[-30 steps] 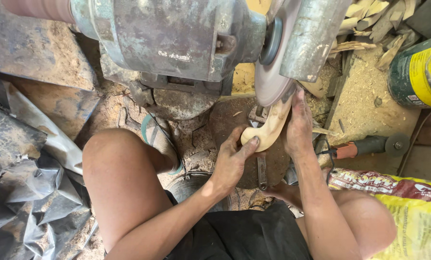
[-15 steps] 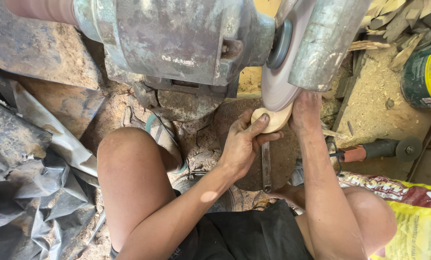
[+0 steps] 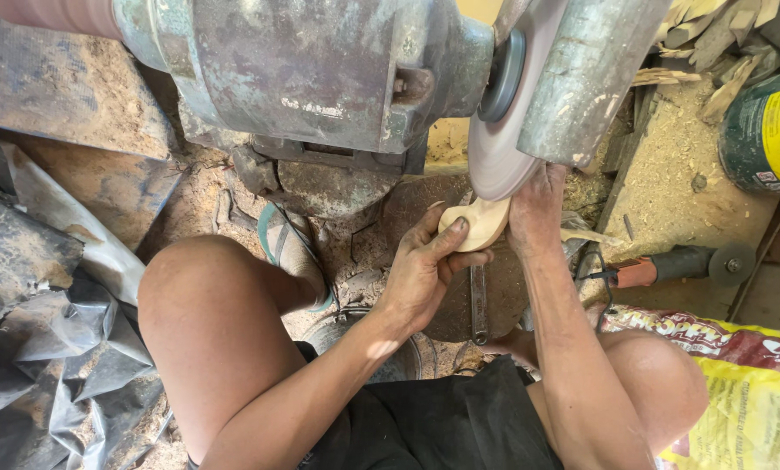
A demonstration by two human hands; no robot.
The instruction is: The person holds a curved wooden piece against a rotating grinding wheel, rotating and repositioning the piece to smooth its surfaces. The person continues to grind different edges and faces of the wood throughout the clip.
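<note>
Both my hands hold a small pale wooden piece [image 3: 486, 224] up against the lower edge of a grey sanding disc [image 3: 501, 152]. My left hand [image 3: 425, 265] grips its near end, thumb on top. My right hand [image 3: 536, 213] clasps its far end, partly tucked under the disc's metal guard [image 3: 581, 78]. The disc is mounted on a worn greenish motor housing [image 3: 320, 70] just above my knees.
An angle grinder [image 3: 677, 264] with an orange body lies at right on sawdust. A green and yellow can [image 3: 769, 130] stands at far right, a yellow printed sack [image 3: 738, 383] by my right knee. Black plastic sheeting [image 3: 42, 348] lies left. A wrench [image 3: 478, 305] rests below my hands.
The wooden piece has been turned and drawn closer under the disc; both hands shifted slightly with it. The view moved a little nearer the machine.
</note>
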